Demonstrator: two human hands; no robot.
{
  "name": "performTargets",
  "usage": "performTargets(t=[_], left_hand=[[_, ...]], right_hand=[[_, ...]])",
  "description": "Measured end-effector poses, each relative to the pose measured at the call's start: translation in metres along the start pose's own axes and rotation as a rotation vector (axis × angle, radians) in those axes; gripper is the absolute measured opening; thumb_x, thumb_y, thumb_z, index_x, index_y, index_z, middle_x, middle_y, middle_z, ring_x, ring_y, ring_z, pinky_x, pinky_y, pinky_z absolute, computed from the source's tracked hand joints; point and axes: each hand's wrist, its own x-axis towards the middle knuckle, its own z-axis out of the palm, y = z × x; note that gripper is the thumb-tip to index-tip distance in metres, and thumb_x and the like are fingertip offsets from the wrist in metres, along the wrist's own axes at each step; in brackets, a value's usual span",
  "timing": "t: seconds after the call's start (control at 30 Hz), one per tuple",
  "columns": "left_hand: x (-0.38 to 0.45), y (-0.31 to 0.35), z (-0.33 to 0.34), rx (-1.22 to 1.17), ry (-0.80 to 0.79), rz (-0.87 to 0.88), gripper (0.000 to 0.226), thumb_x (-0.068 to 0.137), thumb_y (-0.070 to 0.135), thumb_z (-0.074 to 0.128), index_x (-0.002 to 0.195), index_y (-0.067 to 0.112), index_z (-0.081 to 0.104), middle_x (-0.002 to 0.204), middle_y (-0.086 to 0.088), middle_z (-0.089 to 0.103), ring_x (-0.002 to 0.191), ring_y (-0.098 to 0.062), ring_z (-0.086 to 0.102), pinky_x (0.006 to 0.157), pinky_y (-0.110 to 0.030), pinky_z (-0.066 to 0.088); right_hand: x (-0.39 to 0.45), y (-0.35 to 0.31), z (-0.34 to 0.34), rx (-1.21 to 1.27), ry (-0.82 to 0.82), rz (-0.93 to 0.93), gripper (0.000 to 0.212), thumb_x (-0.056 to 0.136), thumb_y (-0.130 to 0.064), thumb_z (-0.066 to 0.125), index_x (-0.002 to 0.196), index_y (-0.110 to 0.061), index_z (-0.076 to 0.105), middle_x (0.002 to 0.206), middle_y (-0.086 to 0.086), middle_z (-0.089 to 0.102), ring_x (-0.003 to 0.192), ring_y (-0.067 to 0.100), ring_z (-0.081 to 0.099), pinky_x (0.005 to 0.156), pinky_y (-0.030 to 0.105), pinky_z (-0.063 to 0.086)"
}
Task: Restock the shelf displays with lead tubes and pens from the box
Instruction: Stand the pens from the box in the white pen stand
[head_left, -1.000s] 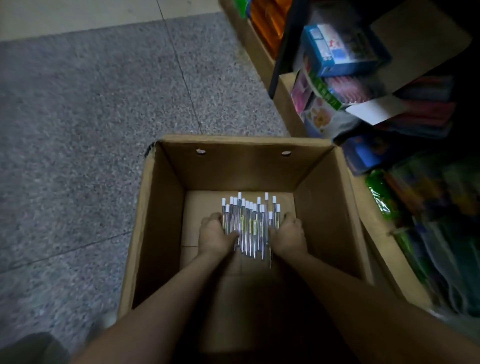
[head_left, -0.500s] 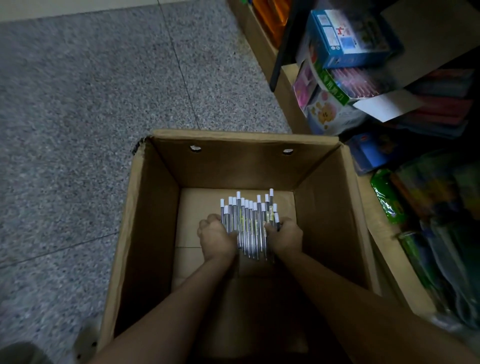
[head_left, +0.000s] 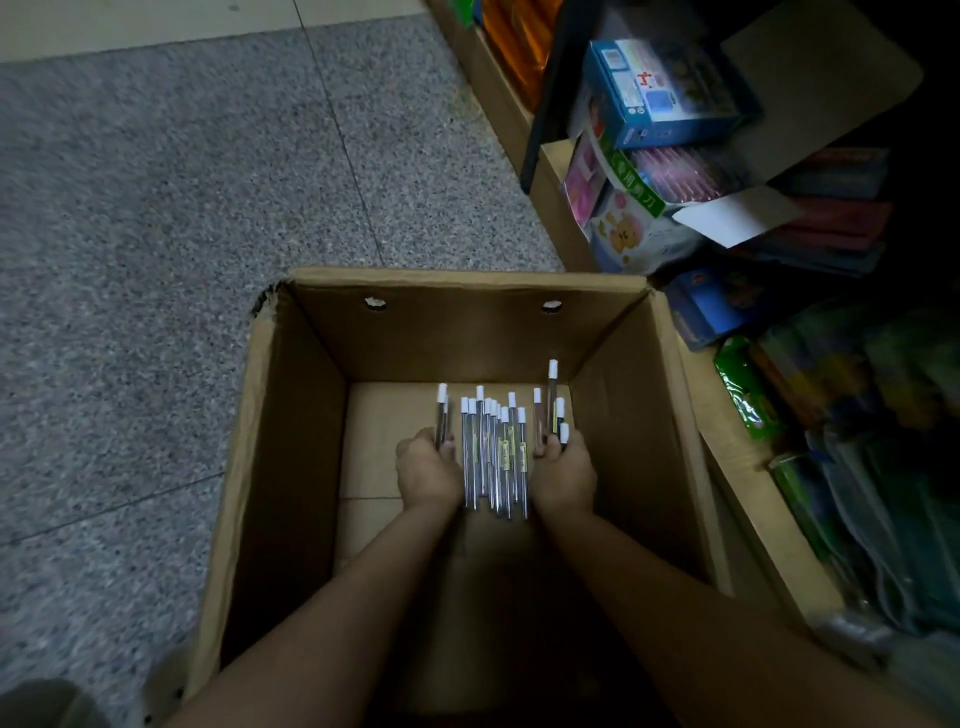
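Both hands reach down into an open cardboard box (head_left: 291, 467) standing on the speckled floor (head_left: 156, 234). A row of clear lead tubes (head_left: 493, 457) with white caps lies on the box bottom between them. The left hand (head_left: 427, 475) has its fingers curled round a tube or two at the left end of the row; the right hand (head_left: 563, 475) grips a few tubes (head_left: 553, 400) — their capped ends stick up above its fingers. Just right of the box, shelves (head_left: 748, 467) hold packaged stationery and coloured boxes (head_left: 660, 98) — dim and hard to make out.
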Motion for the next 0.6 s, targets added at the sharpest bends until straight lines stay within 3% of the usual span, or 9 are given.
performTargets(t=[0.13,0.23,0.3,0.4,0.5,0.6], left_hand=[[-0.016,0.018,-0.023,-0.313,-0.127,-0.076,0.018,0.103,0.016,0.035,0.106,0.007,0.050,0.086,-0.012,0.061,0.079,-0.026,0.062,0.080,-0.039,0.053],[-0.045,0.054,-0.047,-0.562,-0.349,-0.125,0.022,0.103,0.016,0.035,0.084,0.010,0.044,0.059,-0.003,0.043,0.048,-0.015,0.044,0.046,-0.023,0.041],[-0.071,0.080,-0.066,-0.703,-0.477,-0.065,0.031,0.101,0.018,0.043,0.071,0.011,0.044,0.049,0.000,0.040,0.036,-0.011,0.038,0.037,-0.017,0.034],[-0.114,0.111,-0.098,-0.657,-0.517,0.175,0.021,0.094,0.026,0.062,0.088,0.006,0.058,0.058,-0.008,0.056,0.039,-0.014,0.048,0.039,-0.019,0.040],[-0.149,0.131,-0.128,-0.588,-0.487,0.351,0.017,0.095,0.025,0.059,0.094,0.008,0.061,0.074,-0.010,0.064,0.062,-0.020,0.061,0.053,-0.025,0.049],[-0.181,0.152,-0.149,-0.566,-0.449,0.459,0.025,0.100,0.028,0.051,0.082,0.012,0.059,0.059,0.003,0.062,0.049,-0.009,0.056,0.045,-0.021,0.042]], right_hand=[[-0.027,-0.015,-0.020,0.204,-0.197,-0.017,0.029,0.105,-0.024,0.036,0.124,-0.011,0.053,0.096,0.009,0.062,0.081,0.020,0.059,0.071,0.034,0.050],[-0.053,-0.036,-0.040,0.409,-0.346,0.077,0.027,0.106,-0.024,0.035,0.119,-0.012,0.056,0.076,0.002,0.054,0.059,0.011,0.049,0.054,0.025,0.043],[-0.072,-0.050,-0.059,0.483,-0.406,0.043,0.030,0.106,-0.022,0.035,0.115,-0.005,0.058,0.068,0.001,0.052,0.049,0.008,0.042,0.046,0.021,0.038],[-0.104,-0.067,-0.096,0.513,-0.466,-0.107,0.025,0.106,-0.023,0.035,0.109,-0.010,0.056,0.069,0.001,0.052,0.049,0.006,0.041,0.046,0.019,0.036],[-0.138,-0.080,-0.139,0.528,-0.542,-0.263,0.020,0.106,-0.024,0.036,0.098,-0.015,0.052,0.070,0.002,0.051,0.052,0.008,0.045,0.048,0.021,0.039],[-0.169,-0.086,-0.184,0.486,-0.462,-0.369,0.018,0.106,-0.020,0.035,0.095,-0.018,0.050,0.074,0.003,0.056,0.054,0.011,0.053,0.048,0.021,0.043]])
